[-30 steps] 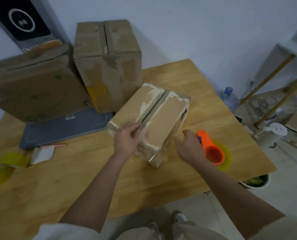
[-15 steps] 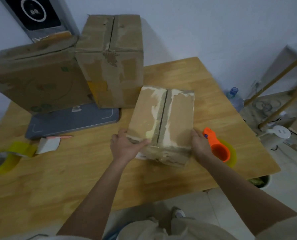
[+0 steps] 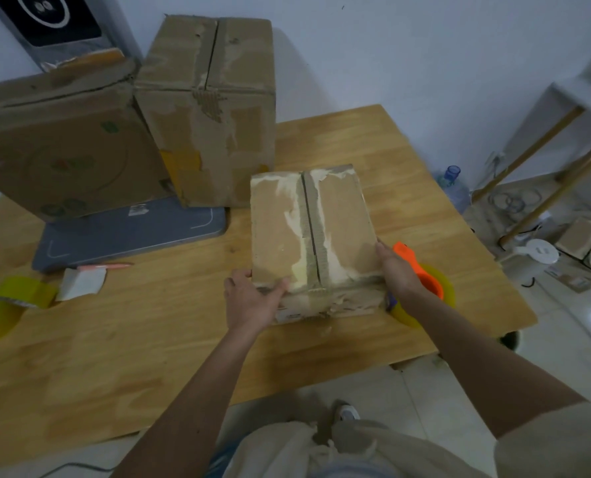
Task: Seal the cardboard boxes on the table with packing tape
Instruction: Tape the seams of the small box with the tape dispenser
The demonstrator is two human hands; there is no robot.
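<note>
The small cardboard box (image 3: 311, 232) is seated on the bench (image 3: 149, 339) beside the orange tape dispenser (image 3: 421, 274), gripped at its near corners — left hand (image 3: 252, 301) thumb on top, right hand (image 3: 395, 269) fingers curled round the edge — and is judged light, stiff, with worn, tearable flaps.

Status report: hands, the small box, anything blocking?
Left hand grips small box near corner; right hand holds its right side. Centre seam untaped. Tape dispenser right behind right hand.
</note>
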